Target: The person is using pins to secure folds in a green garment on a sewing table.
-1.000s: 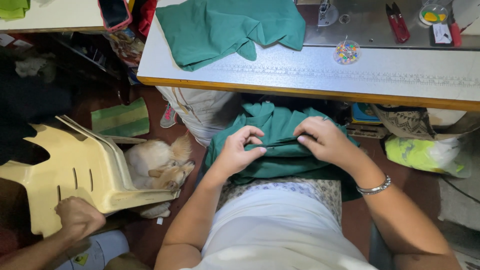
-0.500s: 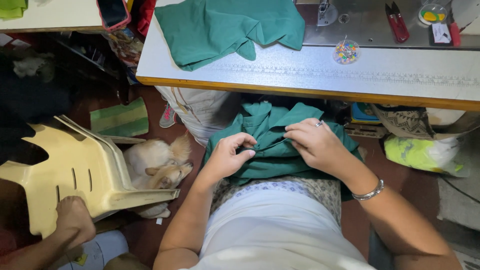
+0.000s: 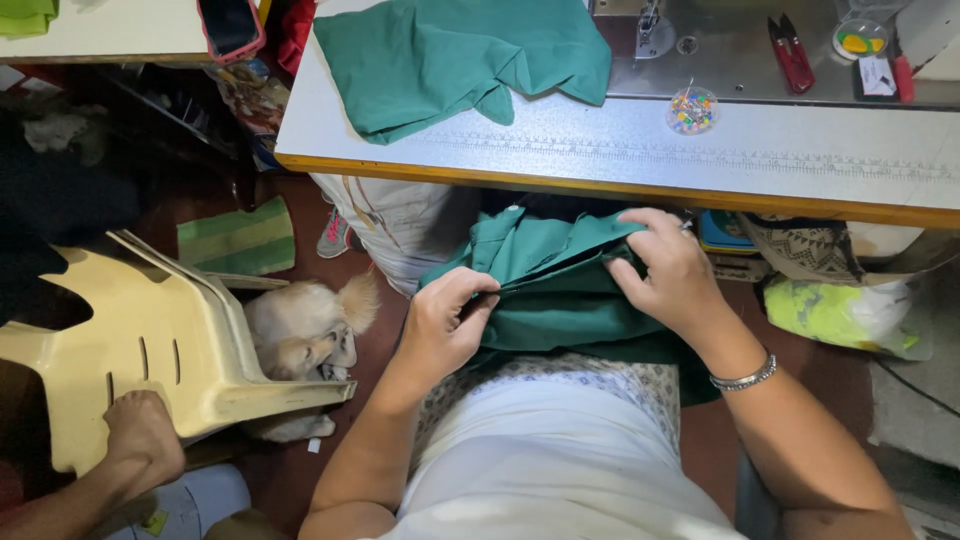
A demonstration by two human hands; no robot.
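Note:
A bundle of green fabric point(image 3: 555, 290) lies on my lap below the table edge. My left hand point(image 3: 445, 325) pinches a fold of it at the near left, fingers curled onto the cloth. My right hand point(image 3: 672, 270), with a silver bracelet at the wrist, grips the fabric's upper right fold just under the table. A second piece of green fabric point(image 3: 455, 60) lies spread on the white sewing table point(image 3: 800, 160).
A small bowl of coloured pins point(image 3: 692, 110) and red snips point(image 3: 790, 50) sit by the sewing machine base. A tan dog point(image 3: 305, 330) lies on the floor beside a cream plastic chair point(image 3: 130, 340). Another person's foot point(image 3: 140, 435) rests at the chair. Bags point(image 3: 850, 310) sit at right.
Both hands have shifted on the lap fabric: the right hand moved up toward the table edge and the left hand moved to a new fold, bunching the cloth.

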